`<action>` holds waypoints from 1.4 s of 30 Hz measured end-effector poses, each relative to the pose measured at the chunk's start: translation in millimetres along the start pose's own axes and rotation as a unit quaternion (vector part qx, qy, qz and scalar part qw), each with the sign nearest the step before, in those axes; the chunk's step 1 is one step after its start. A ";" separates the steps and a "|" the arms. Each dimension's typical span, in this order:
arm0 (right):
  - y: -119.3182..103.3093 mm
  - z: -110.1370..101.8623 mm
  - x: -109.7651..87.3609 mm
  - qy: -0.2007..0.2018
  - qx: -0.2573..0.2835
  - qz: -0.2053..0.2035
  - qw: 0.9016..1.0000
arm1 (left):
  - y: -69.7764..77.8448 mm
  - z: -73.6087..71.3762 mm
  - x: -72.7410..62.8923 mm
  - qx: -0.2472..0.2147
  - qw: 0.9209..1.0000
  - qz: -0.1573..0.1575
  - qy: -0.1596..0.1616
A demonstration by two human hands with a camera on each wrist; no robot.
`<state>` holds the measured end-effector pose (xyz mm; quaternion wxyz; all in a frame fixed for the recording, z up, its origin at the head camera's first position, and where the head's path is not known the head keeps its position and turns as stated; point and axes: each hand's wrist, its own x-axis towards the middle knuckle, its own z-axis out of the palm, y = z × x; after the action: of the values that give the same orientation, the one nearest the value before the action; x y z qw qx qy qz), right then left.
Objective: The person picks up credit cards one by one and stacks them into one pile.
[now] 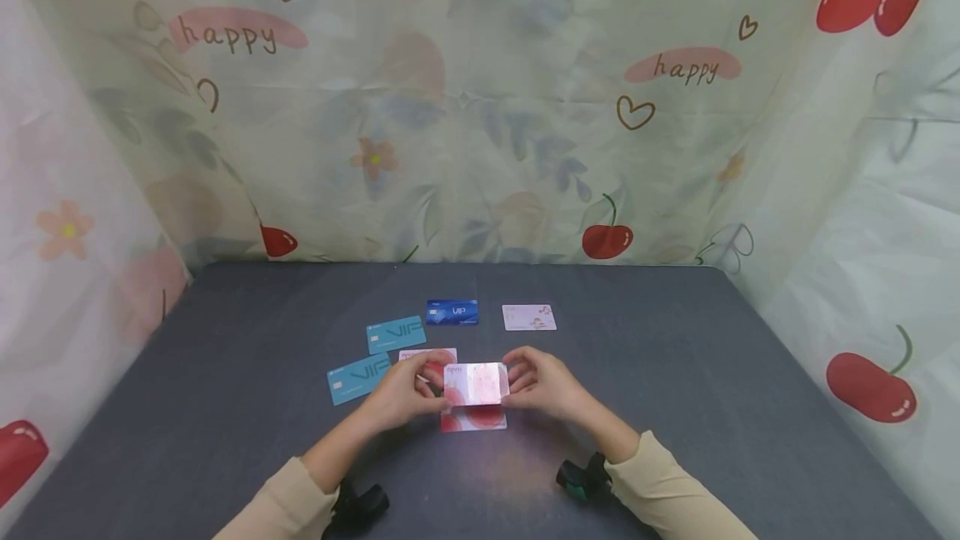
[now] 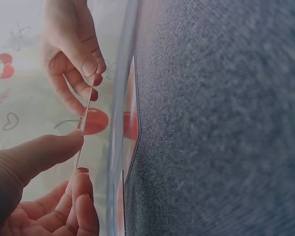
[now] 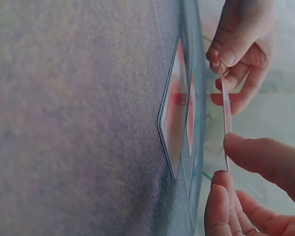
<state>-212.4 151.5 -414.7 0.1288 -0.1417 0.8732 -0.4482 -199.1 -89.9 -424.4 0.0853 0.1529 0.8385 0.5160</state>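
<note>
Both hands hold one pink-and-white card [image 1: 474, 384] above the dark table. My left hand [image 1: 405, 394] pinches its left edge, and my right hand [image 1: 547, 386] pinches the right edge between thumb and fingers. The wrist views show the raised card [image 3: 226, 110] nearly edge-on, apart from the tabletop. Partly covered beneath it in the head view lies a pink card with red circles [image 1: 480, 419]; its doubled edge in the right wrist view suggests a small stack [image 3: 173, 118]. Another pink card [image 1: 426, 353] lies just behind my left fingers, partly hidden.
Two teal VIP cards [image 1: 396, 334] lie to the left, the nearer one [image 1: 356, 379] close to my left hand. Farther back are a blue VIP card [image 1: 452, 312] and a pale pink card [image 1: 529, 317]. Cherry-print cloth [image 1: 465, 148] surrounds the grey table [image 1: 240, 407].
</note>
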 end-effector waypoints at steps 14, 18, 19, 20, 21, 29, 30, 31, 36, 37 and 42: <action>3.1 3.7 -4.3 -0.020 0.015 -0.015 1.000 | -2.0 -0.6 -6.3 0.016 1.000 -0.016 -0.009; 3.9 4.4 -5.1 -0.024 0.019 -0.016 0.999 | -2.9 -0.7 -7.5 0.012 1.000 -0.017 -0.014; 3.9 4.6 -5.4 -0.025 0.020 -0.016 0.999 | -2.9 -0.8 -7.9 0.012 1.000 -0.017 -0.015; 4.6 4.6 -5.3 -0.028 0.020 -0.018 0.999 | -2.8 -0.9 -8.5 0.013 1.000 -0.019 -0.016; 5.2 4.7 -5.1 -0.029 0.021 -0.019 0.999 | -3.0 -1.0 -8.7 0.014 1.000 -0.017 -0.016; 8.1 6.7 -5.0 -0.043 0.019 -0.025 0.999 | -3.7 -1.0 -9.5 0.028 0.999 -0.022 -0.024; 8.1 6.8 -5.1 -0.044 0.019 -0.026 0.999 | -3.6 -0.7 -9.6 0.029 0.999 -0.025 -0.024; 8.0 6.9 -5.3 -0.045 0.019 -0.025 0.998 | -3.7 -0.3 -9.5 0.033 0.999 -0.027 -0.024; 6.9 6.9 -6.2 -0.052 0.015 -0.019 0.998 | -3.1 1.4 -10.5 0.044 0.998 -0.035 -0.023; 6.7 7.0 -6.3 -0.053 0.014 -0.019 0.998 | -3.4 1.7 -10.5 0.047 0.998 -0.035 -0.023; 6.3 7.7 -6.2 -0.056 0.008 -0.015 0.998 | -2.6 2.6 -11.3 0.052 0.998 -0.036 -0.022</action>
<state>-204.7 151.6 -423.7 0.1721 -0.1786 0.8588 -0.4482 -188.2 -92.8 -428.1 0.1144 0.1384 0.8671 0.4646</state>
